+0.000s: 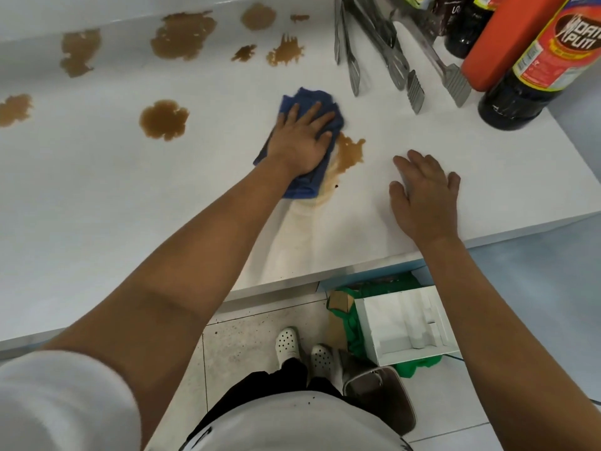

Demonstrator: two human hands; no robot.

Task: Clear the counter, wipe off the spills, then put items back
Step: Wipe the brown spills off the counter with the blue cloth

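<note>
My left hand [300,139] presses flat, fingers straight, on a crumpled blue cloth [312,99] on the white counter [162,196]. A brown spill [349,154] lies right beside the cloth, with a pale smear trailing toward the front edge. My right hand [424,193] rests flat on the bare counter near the front edge and holds nothing. Several more brown spills are spread to the left and back, such as the round spill [164,119] and a large back spill [182,35].
Metal tongs [380,43] lie at the back right. A dark sauce bottle [533,70] with a red label and an orange bottle [507,37] stand at the right corner. Below the counter edge sit a white box [403,323] and green bag on the tiled floor.
</note>
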